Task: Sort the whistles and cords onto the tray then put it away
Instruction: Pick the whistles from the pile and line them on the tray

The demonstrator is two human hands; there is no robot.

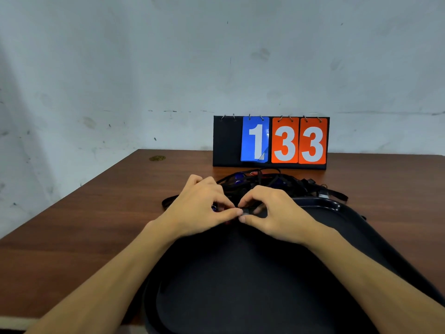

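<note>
On the table (pixel 96 213), nearest: tray (pixel 240 285). Just behind its far rim: tangle of cords and whistles (pixel 277 183). Behind that, against the wall (pixel 168 68): scoreboard (pixel 271 142). Above the tray's far edge: left hand (pixel 199 208) and right hand (pixel 277 213), fingertips meeting.

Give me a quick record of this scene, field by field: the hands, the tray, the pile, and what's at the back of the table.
left hand: pinching a small item at the tray's far edge
right hand: pinching the same item, fingertips meeting the left's
tray: dark, its visible part bare
pile of cords and whistles: tangled, on the table beyond the tray
scoreboard: upright against the wall, reads 1 33
table: brown wood
</note>
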